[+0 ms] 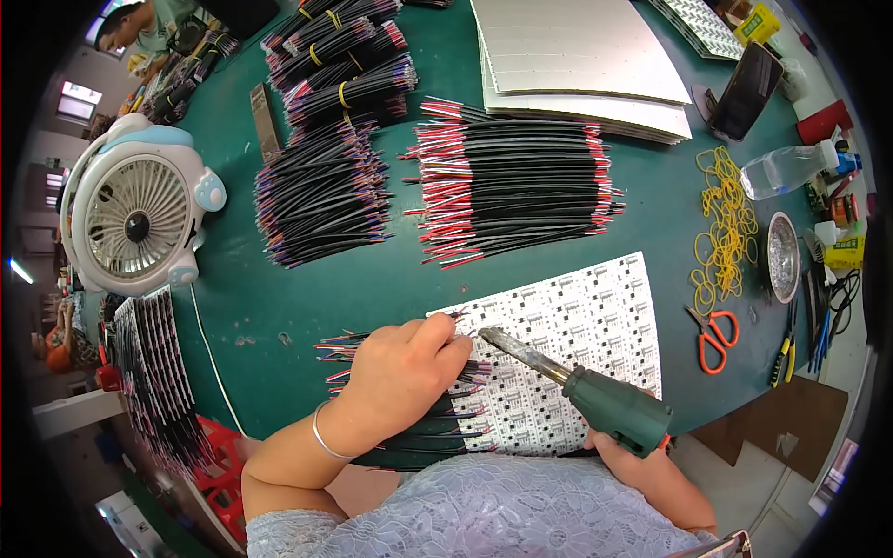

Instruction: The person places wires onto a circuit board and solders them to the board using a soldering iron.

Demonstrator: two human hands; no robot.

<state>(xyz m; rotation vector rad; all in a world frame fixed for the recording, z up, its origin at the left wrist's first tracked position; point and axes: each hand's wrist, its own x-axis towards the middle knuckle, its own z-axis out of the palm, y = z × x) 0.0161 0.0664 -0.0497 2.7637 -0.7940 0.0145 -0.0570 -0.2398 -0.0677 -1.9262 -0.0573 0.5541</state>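
Note:
A white sheet of small circuit boards lies in front of me, with black-sleeved wires along its left edge. My left hand is over that edge, fingers pinched on a wire whose end is mostly hidden by them. More wires stick out from under the hand on both sides. My right hand, partly hidden, is wrapped round a green soldering gun. The gun's metal barrel points up and left, its tip close to my left fingertips. Whether the tip touches the board cannot be made out.
Loose black wires and bundled ones lie beyond the board. Stacked white sheets are at the back. At right are rubber bands, orange-handled scissors, a metal bowl and a bottle. A fan stands left.

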